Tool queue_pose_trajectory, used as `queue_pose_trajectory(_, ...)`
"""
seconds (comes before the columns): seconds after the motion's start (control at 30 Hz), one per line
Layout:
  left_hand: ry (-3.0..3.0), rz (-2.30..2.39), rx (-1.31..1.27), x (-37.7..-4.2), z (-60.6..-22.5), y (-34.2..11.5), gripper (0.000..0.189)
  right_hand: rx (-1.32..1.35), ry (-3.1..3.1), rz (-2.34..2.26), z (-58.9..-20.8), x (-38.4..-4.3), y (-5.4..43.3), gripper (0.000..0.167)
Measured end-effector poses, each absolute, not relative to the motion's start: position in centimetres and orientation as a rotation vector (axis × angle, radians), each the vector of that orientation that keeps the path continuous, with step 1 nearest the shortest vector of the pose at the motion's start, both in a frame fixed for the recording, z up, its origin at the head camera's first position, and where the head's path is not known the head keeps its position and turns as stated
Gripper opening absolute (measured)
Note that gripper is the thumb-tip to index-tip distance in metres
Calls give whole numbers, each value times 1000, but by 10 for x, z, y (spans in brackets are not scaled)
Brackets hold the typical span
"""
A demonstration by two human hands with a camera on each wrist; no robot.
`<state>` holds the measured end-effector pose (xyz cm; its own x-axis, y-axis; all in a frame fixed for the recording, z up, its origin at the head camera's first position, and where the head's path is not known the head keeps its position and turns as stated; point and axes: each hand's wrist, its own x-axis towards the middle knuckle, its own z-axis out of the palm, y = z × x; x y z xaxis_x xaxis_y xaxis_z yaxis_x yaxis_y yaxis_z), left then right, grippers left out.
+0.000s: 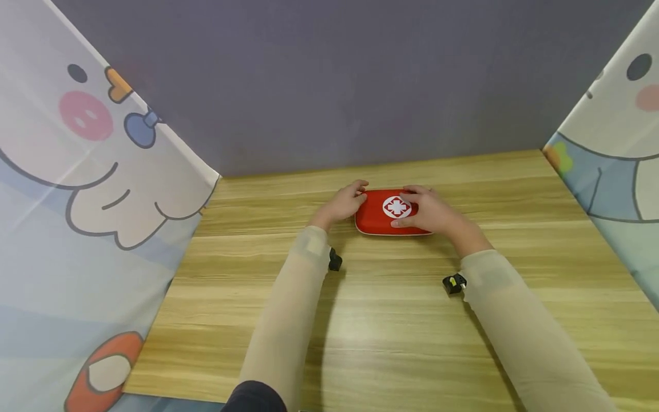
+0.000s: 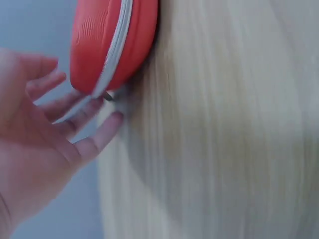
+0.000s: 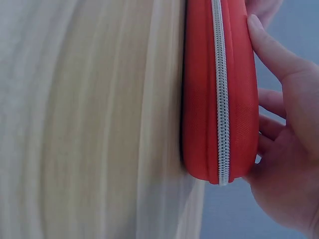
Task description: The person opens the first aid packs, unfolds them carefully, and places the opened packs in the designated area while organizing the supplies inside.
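The red case (image 1: 373, 222) lies flat on the worktop (image 1: 391, 320), near the back wall (image 1: 334, 86), with its white badge (image 1: 397, 207) facing up. The right hand (image 1: 435, 214) holds the right end, thumb on top and fingers bent toward the far side, probably so the case can't slide. The left hand (image 1: 342, 204) is loose at the other end, fingers spread near the zip (image 3: 222, 99), maybe to feel for its pull. A small dark bit (image 2: 107, 96) there is too blurry to name. Along the front, the zip looks done up.
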<state>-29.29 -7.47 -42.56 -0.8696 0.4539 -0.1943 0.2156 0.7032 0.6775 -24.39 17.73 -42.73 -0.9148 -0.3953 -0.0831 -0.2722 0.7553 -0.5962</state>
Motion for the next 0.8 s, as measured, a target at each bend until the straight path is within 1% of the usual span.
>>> queue_pose_trajectory(0.03, 2545, 998, 501, -296, -426, -78, 52, -514, 2741, -891, -428, -244, 178, 90)
queue_pose_trajectory(0.17, 2501, 1007, 484, -307, -431, -87, 61, -481, 2721, -899, -429, -244, 178, 91)
queue_pose_trajectory(0.23, 2518, 958, 503, -313, -434, -89, 63, -491, 2720, -902, -429, -244, 177, 90)
queue_pose_trajectory(0.33, 2517, 911, 494, -322, -440, -91, 57, -495, 2718, -906, -428, -244, 177, 91)
queue_pose_trajectory(0.57, 2591, 813, 468, -327, -442, -89, 35, -468, 2723, -903, -427, -242, 180, 91)
queue_pose_trajectory(0.8, 2638, 856, 460, -323, -445, -97, 34, -490, 2734, -899, -427, -244, 177, 91)
